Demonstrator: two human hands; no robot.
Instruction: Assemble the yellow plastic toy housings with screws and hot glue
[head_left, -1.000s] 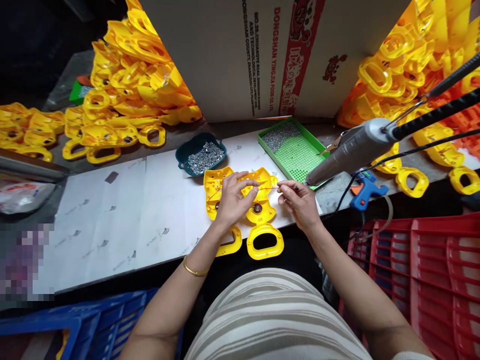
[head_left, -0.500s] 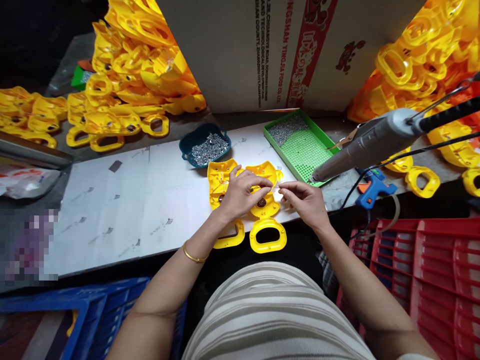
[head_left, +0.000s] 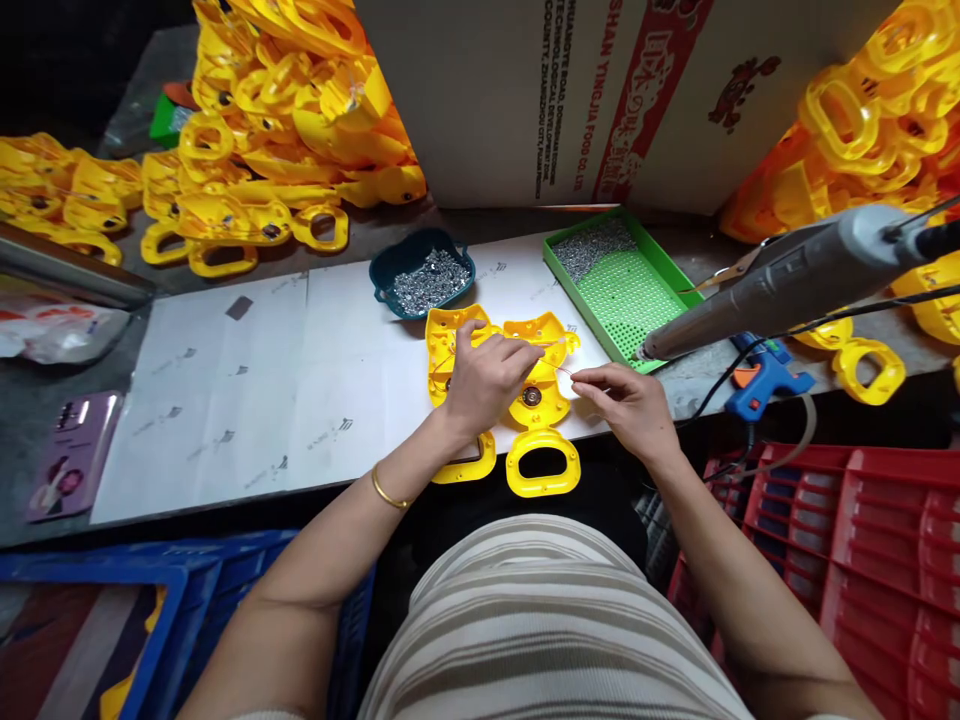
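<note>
Fingers (head_left: 591, 377) of the right hand (head_left: 631, 405) are pinched together on a thin wire (head_left: 562, 371), just past the right edge of the opened yellow casing. Over the middle of that casing hangs the left hand (head_left: 487, 378), palm down, thumb and forefinger close to the wire's other visible end; whether they grip it or merely steady it, I cannot tell.

The casing lies as two halves side by side, hollow sides up, on a white sheet (head_left: 262, 400) laid over the worktop (head_left: 360, 243). The left half (head_left: 442, 323) is largely covered by the left hand, while the right half (head_left: 553, 408) shows a round dark part (head_left: 532, 397) set inside it, with its looped handle (head_left: 544, 488) toward the person.

By the look of it, the step in hand is handling the wiring while both halves lie open. The next move seems to call for a light, precise pinch with both hands, keeping the wire free of the rims and not tugging it.

Small metal pieces wait in a dark bowl (head_left: 385, 268) and a green tray (head_left: 619, 290) behind, both untouched, as are the grey power tool (head_left: 780, 285) and blue glue gun (head_left: 765, 382) at the right.
</note>
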